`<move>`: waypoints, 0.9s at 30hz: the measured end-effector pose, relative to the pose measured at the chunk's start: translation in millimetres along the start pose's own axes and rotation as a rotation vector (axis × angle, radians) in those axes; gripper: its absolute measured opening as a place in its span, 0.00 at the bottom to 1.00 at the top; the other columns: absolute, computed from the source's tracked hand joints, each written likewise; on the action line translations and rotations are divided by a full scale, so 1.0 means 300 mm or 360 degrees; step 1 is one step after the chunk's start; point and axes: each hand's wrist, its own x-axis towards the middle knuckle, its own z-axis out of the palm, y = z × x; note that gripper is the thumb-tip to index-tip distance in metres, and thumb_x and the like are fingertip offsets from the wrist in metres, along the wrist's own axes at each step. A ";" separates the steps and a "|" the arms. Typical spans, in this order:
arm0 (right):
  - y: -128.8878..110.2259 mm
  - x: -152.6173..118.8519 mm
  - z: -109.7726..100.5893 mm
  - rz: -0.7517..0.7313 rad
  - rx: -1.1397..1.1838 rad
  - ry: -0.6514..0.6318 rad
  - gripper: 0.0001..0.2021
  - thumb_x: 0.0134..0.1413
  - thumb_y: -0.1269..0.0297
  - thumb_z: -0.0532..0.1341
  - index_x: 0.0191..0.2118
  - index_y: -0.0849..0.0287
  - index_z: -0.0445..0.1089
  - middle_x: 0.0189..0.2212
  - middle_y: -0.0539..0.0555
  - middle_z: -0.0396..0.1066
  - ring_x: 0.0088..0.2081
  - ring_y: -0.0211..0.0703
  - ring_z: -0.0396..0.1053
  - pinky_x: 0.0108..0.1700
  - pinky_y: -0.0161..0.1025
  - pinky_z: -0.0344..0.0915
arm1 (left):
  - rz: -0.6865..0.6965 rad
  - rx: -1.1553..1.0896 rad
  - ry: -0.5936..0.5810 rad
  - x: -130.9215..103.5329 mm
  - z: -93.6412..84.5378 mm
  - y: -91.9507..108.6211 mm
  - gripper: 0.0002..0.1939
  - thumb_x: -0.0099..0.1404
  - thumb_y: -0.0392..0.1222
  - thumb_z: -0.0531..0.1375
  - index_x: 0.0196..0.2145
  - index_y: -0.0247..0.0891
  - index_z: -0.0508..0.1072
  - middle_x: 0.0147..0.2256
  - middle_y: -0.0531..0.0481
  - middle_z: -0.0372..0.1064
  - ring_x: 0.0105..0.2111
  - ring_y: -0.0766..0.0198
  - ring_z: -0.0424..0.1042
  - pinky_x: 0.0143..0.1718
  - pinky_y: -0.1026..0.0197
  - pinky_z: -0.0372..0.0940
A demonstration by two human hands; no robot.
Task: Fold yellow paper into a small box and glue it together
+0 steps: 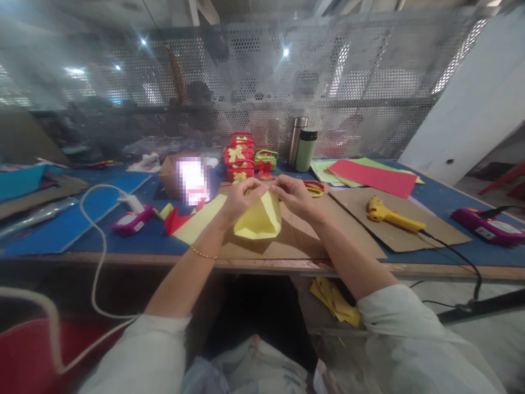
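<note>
"So, where is the folded yellow paper point(262, 220)?"

"Over the brown cardboard point(301, 246) on the desk point(151, 244), near the front edge. Whether its lower rim touches the cardboard is hard to tell."

"And what are the hands doing?"

"Both pinch it. The left hand point(246, 196) has thumb and fingers curled onto the upper left, and the right hand point(296, 197) nips the upper right corner. Some fingertips are hidden."

"How does it probably handle?"

"Light, surely, and thin. It seems stiff enough to keep its creases, yet a hard squeeze would likely dent or crumple it. It doesn't look slippery. The best hold is probably a gentle pinch at the folded upper edge or the corners, leaving the broad panel alone."

"Which way does it point?"

"Its wide, angular rim faces down and toward the person; the narrower end lies up between the fingers, away from them. The shape tapers along that near-to-far line, though with the top covered, no one can say for certain that this is its long axis."
</note>
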 end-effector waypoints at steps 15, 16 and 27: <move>0.073 0.029 -0.021 0.0201 0.0124 0.0507 0.16 0.52 0.48 0.62 0.26 0.56 0.63 0.21 0.45 0.59 0.24 0.35 0.56 0.26 0.35 0.54 | -0.0458 -0.0748 0.0246 0.036 -0.015 -0.067 0.15 0.50 0.46 0.73 0.29 0.36 0.74 0.28 0.50 0.74 0.29 0.64 0.73 0.36 0.58 0.70; 0.074 0.029 -0.020 0.0208 0.0127 0.0491 0.16 0.52 0.48 0.62 0.26 0.56 0.64 0.20 0.45 0.59 0.23 0.35 0.56 0.25 0.35 0.54 | -0.0390 -0.0618 0.0326 0.035 -0.016 -0.069 0.14 0.51 0.46 0.72 0.28 0.36 0.73 0.26 0.52 0.73 0.27 0.66 0.71 0.34 0.60 0.68; 0.082 0.034 -0.016 0.0258 0.0143 0.0355 0.21 0.48 0.42 0.64 0.30 0.57 0.68 0.20 0.47 0.64 0.23 0.35 0.61 0.26 0.35 0.58 | 0.0068 0.0106 0.0421 0.029 -0.023 -0.061 0.07 0.57 0.42 0.64 0.26 0.38 0.70 0.23 0.56 0.64 0.26 0.68 0.63 0.31 0.64 0.59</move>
